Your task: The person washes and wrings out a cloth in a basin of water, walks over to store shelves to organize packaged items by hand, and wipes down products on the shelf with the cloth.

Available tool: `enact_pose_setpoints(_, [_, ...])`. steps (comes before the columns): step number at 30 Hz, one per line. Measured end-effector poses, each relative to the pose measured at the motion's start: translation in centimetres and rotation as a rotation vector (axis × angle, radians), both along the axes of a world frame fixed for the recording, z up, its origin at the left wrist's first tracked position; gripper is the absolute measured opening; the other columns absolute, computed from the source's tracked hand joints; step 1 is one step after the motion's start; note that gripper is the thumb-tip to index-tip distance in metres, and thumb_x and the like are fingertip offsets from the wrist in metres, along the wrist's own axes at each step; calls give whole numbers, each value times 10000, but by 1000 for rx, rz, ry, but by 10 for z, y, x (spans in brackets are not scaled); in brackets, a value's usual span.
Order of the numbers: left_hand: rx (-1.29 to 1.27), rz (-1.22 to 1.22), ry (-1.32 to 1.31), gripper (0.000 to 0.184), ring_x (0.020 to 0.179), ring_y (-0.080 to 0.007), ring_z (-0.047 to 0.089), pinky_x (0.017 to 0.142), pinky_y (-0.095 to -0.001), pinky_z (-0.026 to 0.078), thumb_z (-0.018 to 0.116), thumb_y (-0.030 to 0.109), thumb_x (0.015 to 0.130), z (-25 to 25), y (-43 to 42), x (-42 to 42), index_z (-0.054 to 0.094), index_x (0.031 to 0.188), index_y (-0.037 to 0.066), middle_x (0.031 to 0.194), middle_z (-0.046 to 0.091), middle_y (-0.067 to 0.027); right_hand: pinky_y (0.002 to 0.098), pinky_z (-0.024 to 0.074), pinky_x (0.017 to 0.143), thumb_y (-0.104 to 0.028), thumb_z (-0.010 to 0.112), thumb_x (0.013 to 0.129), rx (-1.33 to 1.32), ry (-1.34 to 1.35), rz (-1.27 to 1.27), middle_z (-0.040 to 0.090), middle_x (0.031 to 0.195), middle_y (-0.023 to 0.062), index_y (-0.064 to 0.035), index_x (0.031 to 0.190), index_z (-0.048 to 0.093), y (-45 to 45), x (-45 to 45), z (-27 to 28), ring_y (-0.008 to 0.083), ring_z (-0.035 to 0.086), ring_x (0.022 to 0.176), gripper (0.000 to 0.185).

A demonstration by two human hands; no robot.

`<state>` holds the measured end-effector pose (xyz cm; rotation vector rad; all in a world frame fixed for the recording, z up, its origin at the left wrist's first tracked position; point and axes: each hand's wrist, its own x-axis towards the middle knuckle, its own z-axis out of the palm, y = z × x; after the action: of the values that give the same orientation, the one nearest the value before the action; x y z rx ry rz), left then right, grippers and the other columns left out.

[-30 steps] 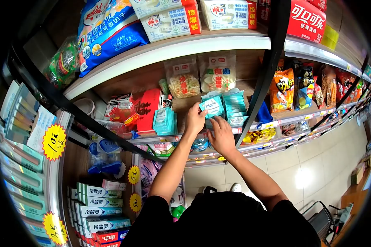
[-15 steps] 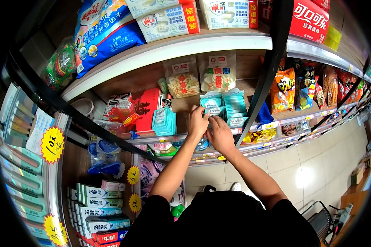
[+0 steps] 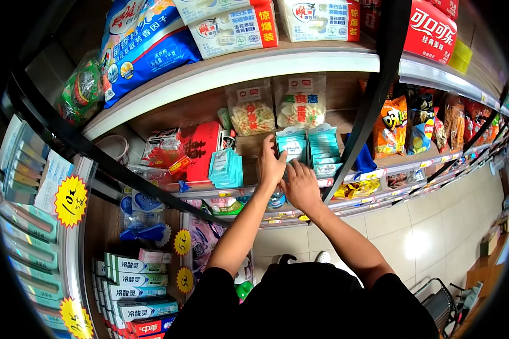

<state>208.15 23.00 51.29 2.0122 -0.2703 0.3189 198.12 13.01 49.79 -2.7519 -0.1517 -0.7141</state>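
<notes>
On the middle shelf, my left hand (image 3: 272,164) is at the left side of a row of teal packets (image 3: 293,146). Its fingers point up and the thumb stands apart from them, close to the packets. My right hand (image 3: 301,185) is at the front of that row, its fingertips near the lower packets and its thumb spread to the left. Nothing shows in either hand. A second teal row (image 3: 324,148) stands just to the right. Another fanned stack of teal packets (image 3: 226,168) lies left of my hands.
Two clear snack bags (image 3: 301,101) stand behind the packets, and red packages (image 3: 201,152) lie to the left. A black shelf post (image 3: 363,118) rises at the right. White-edged shelving (image 3: 237,82) runs overhead. Toothpaste boxes (image 3: 138,292) are stacked at lower left.
My hands have drawn slightly apart at the teal row. The left fingers have straightened upward, and more of the row's front packets shows between the hands.
</notes>
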Motion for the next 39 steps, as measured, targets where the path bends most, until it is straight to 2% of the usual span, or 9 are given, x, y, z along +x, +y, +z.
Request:
enact_pose_setpoints(9, [81,-33,84,550,1128,-384,651,943,-470,514,768,210,876,-9,3,11,541,1354,61,1238,674,-211,457,413,1067,-373,678,933,31,3,33,606,1322,234,42,1266,607,1,-1,1,360,548,1272,536])
enact_pose_setpoints(12, [99,-8,7,619,980,-283,694,856,-423,549,803,227,851,-14,1,11,535,1391,86,1185,688,-138,473,403,1090,-347,684,928,52,1,40,578,1351,267,52,1251,597,2,1,-2,392,530,1294,521])
enact_pose_setpoints(14, [123,27,-85,683,1104,-319,677,930,-435,532,801,262,854,-13,0,7,498,1442,92,1252,673,-177,505,395,1109,-298,699,908,64,-17,11,511,1401,330,72,1232,555,4,1,-2,460,502,1312,513])
enact_pose_setpoints(15, [136,-15,52,707,1211,-358,633,992,-442,505,778,272,875,-5,0,5,460,1477,81,1315,643,-221,505,395,1109,-298,699,908,64,-18,13,511,1401,330,72,1232,555,5,2,-2,460,502,1312,513])
enact_pose_setpoints(22, [72,-80,138,619,1212,-379,627,1005,-442,494,716,173,904,-5,1,6,468,1459,57,1328,634,-229,551,457,1050,-192,723,834,152,-41,55,418,1449,389,75,1190,488,1,19,-5,545,488,1296,504])
enact_pose_setpoints(27, [86,-66,134,604,1163,-363,660,978,-435,510,707,147,897,-3,1,6,481,1451,64,1277,668,-214,555,480,1031,-187,731,825,160,-58,100,427,1445,386,75,1186,493,-2,19,-6,544,471,1324,505])
enact_pose_setpoints(34, [109,-48,25,595,1119,-334,686,925,-427,536,730,197,905,-14,5,6,498,1441,82,1236,690,-201,547,408,1109,-199,713,870,139,-23,70,397,1484,375,68,1168,516,2,9,-5,521,407,1403,446])
enact_pose_setpoints(38, [-66,-19,-46,473,932,-223,692,807,-359,552,730,242,939,6,35,-12,585,1362,88,1057,709,-127,545,370,1143,-183,711,890,139,-54,128,399,1492,349,66,1132,541,1,-2,1,507,383,1421,387])
enact_pose_setpoints(39, [-18,47,-113,377,869,-273,684,815,-399,546,697,245,957,9,49,-14,621,1292,89,979,700,-130,549,372,1143,-156,720,879,142,-88,135,411,1482,341,58,1108,556,2,-5,1,507,393,1412,353])
